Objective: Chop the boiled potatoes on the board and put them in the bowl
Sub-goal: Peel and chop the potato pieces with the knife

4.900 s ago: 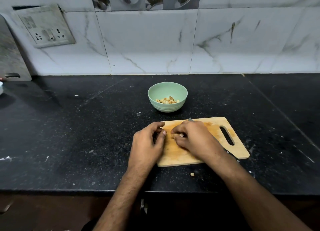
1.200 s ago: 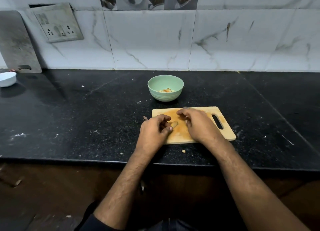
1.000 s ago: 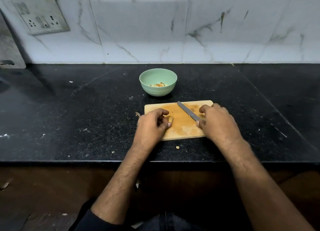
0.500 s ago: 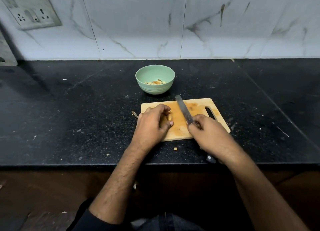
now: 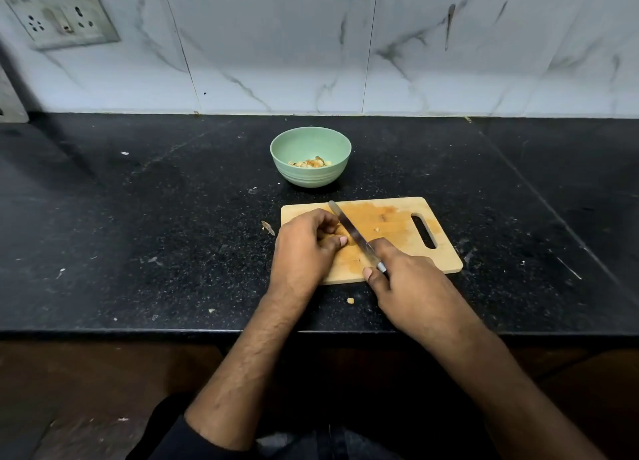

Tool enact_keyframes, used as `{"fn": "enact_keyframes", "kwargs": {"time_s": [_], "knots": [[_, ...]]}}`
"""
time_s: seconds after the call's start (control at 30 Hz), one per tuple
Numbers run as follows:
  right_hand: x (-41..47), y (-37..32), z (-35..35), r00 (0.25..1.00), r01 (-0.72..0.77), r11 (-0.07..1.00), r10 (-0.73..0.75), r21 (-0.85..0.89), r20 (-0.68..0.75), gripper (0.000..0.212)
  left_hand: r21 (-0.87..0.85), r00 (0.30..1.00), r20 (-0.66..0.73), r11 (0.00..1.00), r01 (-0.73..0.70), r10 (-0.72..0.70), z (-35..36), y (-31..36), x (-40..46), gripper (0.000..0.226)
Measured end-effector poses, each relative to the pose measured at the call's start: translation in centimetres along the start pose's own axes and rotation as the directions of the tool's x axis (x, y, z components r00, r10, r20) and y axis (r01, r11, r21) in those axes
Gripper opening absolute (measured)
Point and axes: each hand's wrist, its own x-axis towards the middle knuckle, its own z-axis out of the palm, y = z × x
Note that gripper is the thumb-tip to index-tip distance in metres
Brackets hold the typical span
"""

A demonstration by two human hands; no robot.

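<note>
Black speckled granite countertop (image 5: 138, 235) runs below a white marble-tiled wall (image 5: 276, 45), with a switch-and-socket plate (image 5: 62, 13) at the upper left. In the head view, a wooden chopping board (image 5: 397, 217) lies near the counter's front edge, its handle slot to the right, stained orange across the middle. Just behind it, apart from it, stands a green bowl (image 5: 310, 172) holding a small heap of chopped potato pieces (image 5: 310, 163).

The left hand (image 5: 304, 248) is curled over the board's left part, fingertips pinching down what seems to be a potato piece (image 5: 340, 230), mostly hidden under the fingers. The right hand (image 5: 411, 293) is closed around the handle of a knife (image 5: 352, 233), whose blade lies slanted across the board with its edge right beside the left fingertips.

The blade is very close to those fingertips, and boiled potato is soft and slippery, so a slip could take the edge into a finger. A small piece could also squirt off the board; a few crumbs (image 5: 350, 300) already lie on the counter in front of it.
</note>
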Motion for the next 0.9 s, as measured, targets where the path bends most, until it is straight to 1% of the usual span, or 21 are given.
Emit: {"fn": "enact_keyframes", "kwargs": {"time_s": [0.07, 0.17, 0.37, 0.43, 0.57, 0.7, 0.9], "knots": [[-0.1, -0.3, 0.0, 1.000, -0.024, 0.997, 0.024, -0.067, -0.009, 0.027, 0.056, 0.999, -0.034, 0.998, -0.009, 0.011, 0.3, 0.2, -0.1, 0.017], [-0.1, -0.8, -0.3, 0.998, -0.059, 0.986, 0.060, -0.157, 0.003, 0.031, 0.101, 0.998, -0.058, 0.995, 0.003, 0.002, 0.6, 0.4, -0.3, 0.019], [-0.3, -1.1, -0.6, 1.000, -0.031, 0.950, 0.030, -0.311, -0.009, 0.027, 0.126, 0.996, -0.088, 0.992, 0.013, -0.002, 1.1, 0.8, -0.4, 0.023], [-0.2, -1.1, -0.7, 1.000, -0.024, 0.945, 0.028, -0.326, 0.008, 0.027, 0.121, 0.996, -0.092, 0.992, 0.031, -0.020, 1.2, 0.9, -0.4, 0.022], [0.0, -1.1, -0.9, 0.997, -0.024, 0.946, 0.045, -0.322, 0.057, 0.027, 0.052, 0.993, -0.098, 0.996, 0.078, -0.073, 1.1, 0.8, -0.3, 0.019], [0.4, -0.9, -1.3, 0.993, -0.033, 0.959, 0.064, -0.281, 0.102, 0.026, 0.064, 0.991, -0.103, 0.994, 0.088, -0.081, 1.1, 1.1, -0.3, 0.018], [1.2, -0.7, -2.4, 0.985, -0.013, 0.957, 0.062, -0.289, 0.162, 0.023, 0.085, 0.994, -0.090, 0.994, 0.074, -0.066, 1.0, 1.3, -0.1, 0.015]]}}
